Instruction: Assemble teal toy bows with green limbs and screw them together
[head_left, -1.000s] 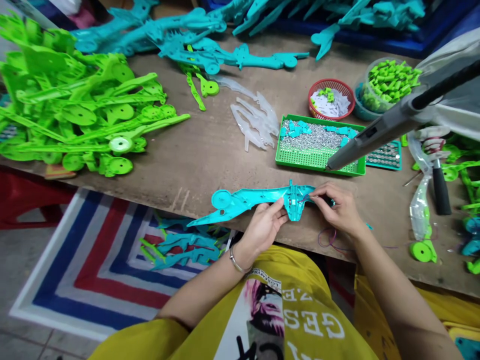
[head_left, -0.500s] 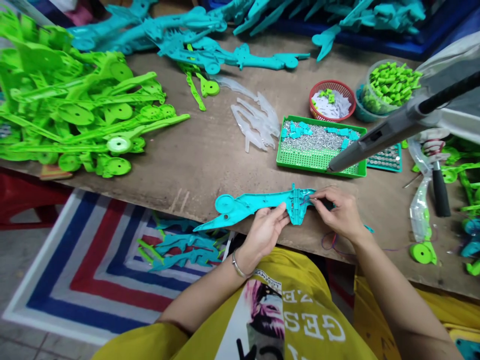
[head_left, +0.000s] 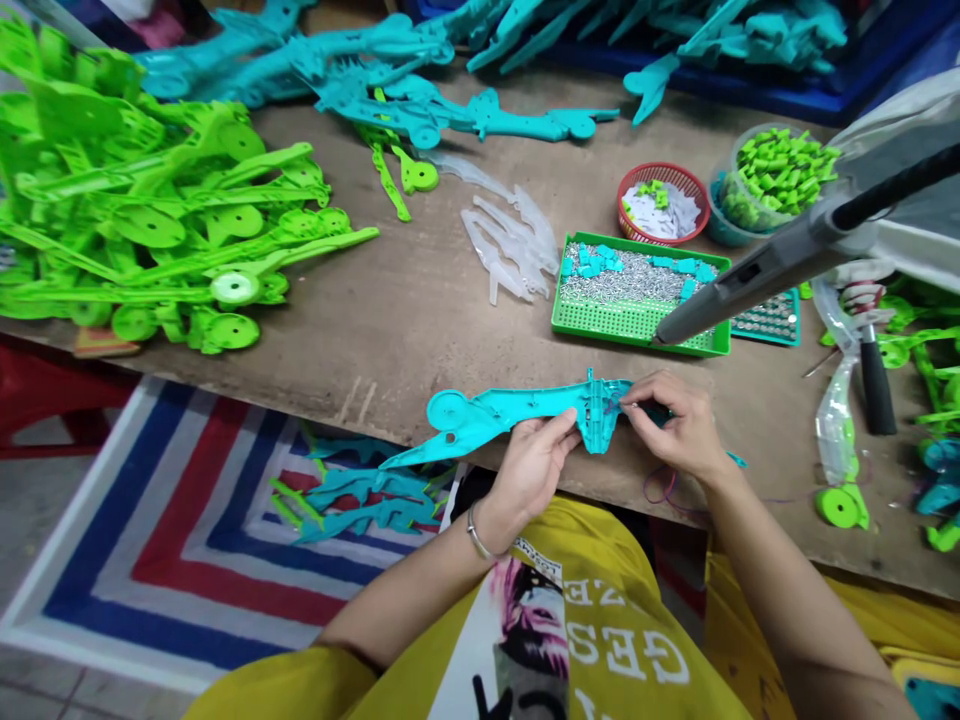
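A long turquoise plastic shell half [head_left: 502, 408] lies at the table's front edge, its ribbed inside facing up. My left hand [head_left: 531, 462] grips its lower edge near the cross-shaped middle part, thumb on top. At the shell's right end, the fingers of my right hand [head_left: 671, 420] are pinched together. What sits between those fingertips is too small to make out; it may be thin wire. A thin red and purple wire [head_left: 660, 487] loops on the table below my right wrist.
Green plastic parts [head_left: 172, 220] are heaped at the left, turquoise shells [head_left: 375, 70] at the back. A green tray [head_left: 637, 328] of small metal pieces stands behind my hands. A grey tool [head_left: 742, 270] hangs over it. A black-handled screwdriver-like tool [head_left: 876, 385] lies right.
The view has shifted slightly. Both hands stay at nearly the same spots on the turquoise shell, and the wire near the right fingertips sits a little lower into the shell.
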